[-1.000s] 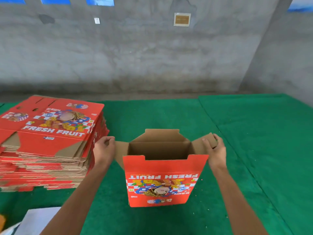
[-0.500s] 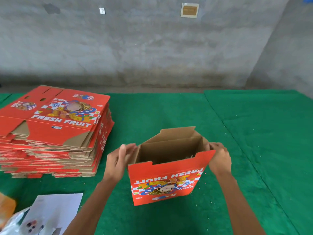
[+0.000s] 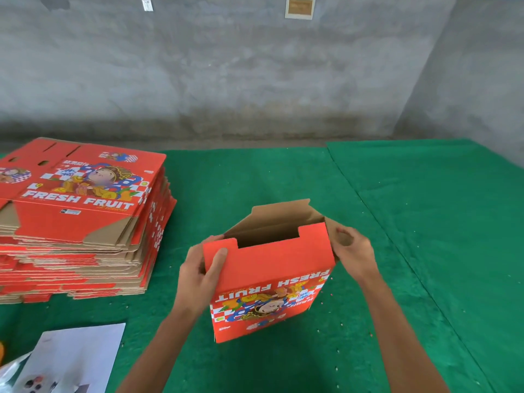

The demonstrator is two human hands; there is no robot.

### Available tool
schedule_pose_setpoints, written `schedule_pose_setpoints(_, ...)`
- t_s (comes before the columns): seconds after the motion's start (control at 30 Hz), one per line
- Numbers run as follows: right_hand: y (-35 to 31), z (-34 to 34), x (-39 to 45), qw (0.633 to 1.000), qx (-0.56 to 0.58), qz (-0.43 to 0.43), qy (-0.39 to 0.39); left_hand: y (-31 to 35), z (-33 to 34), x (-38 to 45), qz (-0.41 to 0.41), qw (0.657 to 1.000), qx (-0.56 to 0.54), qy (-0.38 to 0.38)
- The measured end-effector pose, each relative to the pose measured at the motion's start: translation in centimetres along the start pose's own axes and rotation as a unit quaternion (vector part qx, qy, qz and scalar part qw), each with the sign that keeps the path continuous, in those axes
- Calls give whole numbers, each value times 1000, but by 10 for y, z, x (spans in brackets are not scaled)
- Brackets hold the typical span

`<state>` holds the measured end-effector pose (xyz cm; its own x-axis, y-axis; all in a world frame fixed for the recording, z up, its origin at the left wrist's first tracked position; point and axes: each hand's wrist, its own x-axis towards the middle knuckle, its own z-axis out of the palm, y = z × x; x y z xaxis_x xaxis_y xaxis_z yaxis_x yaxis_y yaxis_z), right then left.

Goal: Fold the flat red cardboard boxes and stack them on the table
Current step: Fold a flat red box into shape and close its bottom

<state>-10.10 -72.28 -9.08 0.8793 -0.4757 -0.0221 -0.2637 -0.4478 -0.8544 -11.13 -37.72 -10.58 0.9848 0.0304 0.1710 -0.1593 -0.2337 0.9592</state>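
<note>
The left hand (image 3: 200, 275) grips the near-left upper corner of the red box (image 3: 270, 282), thumb on its front panel. The right hand (image 3: 353, 251) curls its fingers round the brown right side flap. The box stands upright near the tabletop (image 3: 283, 177) middle, its "FRESH FRUIT" upside down. By the left edge lies the flat stack (image 3: 82, 219), also reading "FRESH FRUIT".
</note>
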Motion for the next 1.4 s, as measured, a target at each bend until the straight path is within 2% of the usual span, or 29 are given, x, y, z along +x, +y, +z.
schedule_pose_setpoints(0.07, 6, -6, 2, 1000, -16, -19, 10, 8, -4, 16, 17, 986, 160, -31)
schedule_pose_setpoints(0.13, 11, -6, 2, 998, -43, -35, 29, 19, -7, 31, 36, 952, 293, -82)
schedule_pose_setpoints(0.2, 13, -2, 1, 997, -21, -43, 55, 32, -8, 43, 93, 910, 379, -141)
schedule_pose_setpoints(0.27, 11, 0, 1, 991, 64, -36, 108, 39, 1, 51, 148, 869, 426, -204)
schedule_pose_setpoints(0.33, 4, -2, 4, 979, 139, -29, 148, 46, 15, 51, 139, 852, 450, -229)
schedule_pose_setpoints(0.43, -6, -2, 9, 972, 196, -52, 123, 48, 28, 58, 109, 842, 483, -215)
schedule_pose_setpoints(0.47, -10, -1, 8, 974, 181, -80, 110, 48, 29, 63, 104, 842, 486, -210)
schedule_pose_setpoints(0.53, -15, 4, 3, 974, 95, -188, 84, 45, 31, 74, 97, 847, 484, -198)
schedule_pose_setpoints(0.6, -13, 13, -2, 946, -13, -322, 27, 39, 35, 79, 102, 840, 500, -184)
schedule_pose_setpoints(0.63, -11, 19, -5, 930, -74, -361, -11, 36, 36, 81, 110, 834, 511, -174)
schedule_pose_setpoints(0.7, -10, 27, -6, 912, -180, -363, -61, 32, 38, 86, 131, 822, 534, -150)
schedule_pose_setpoints(0.8, -19, 27, 6, 920, -227, -308, -92, 37, 41, 82, 126, 792, 593, -64)
schedule_pose_setpoints(0.87, -30, 26, 17, 910, -269, -301, -93, 48, 41, 71, 51, 805, 589, 49)
schedule_pose_setpoints(0.97, -38, 31, 27, 887, -351, -290, -76, 51, 35, 55, -46, 864, 479, 148)
schedule_pose_setpoints(1.07, -44, 37, 32, 872, -391, -286, -72, 43, 37, 41, 8, 933, 314, 175)
schedule_pose_setpoints(1.1, -47, 39, 34, 869, -400, -283, -73, 43, 39, 37, 42, 947, 269, 171)
schedule_pose_setpoints(1.17, -52, 41, 40, 864, -413, -276, -79, 44, 42, 35, 109, 953, 219, 177)
schedule_pose_setpoints(1.23, -56, 42, 43, 866, -412, -269, -90, 44, 45, 35, 148, 960, 186, 151)
schedule_pose_setpoints(1.3, -57, 41, 43, 875, -395, -265, -94, 40, 51, 31, 160, 965, 202, 44)
schedule_pose_setpoints(1.37, -56, 41, 45, 900, -350, -243, -92, 31, 55, 28, 190, 944, 265, -50)
schedule_pose_setpoints(1.4, -56, 41, 48, 915, -323, -225, -89, 27, 55, 29, 195, 938, 278, -63)
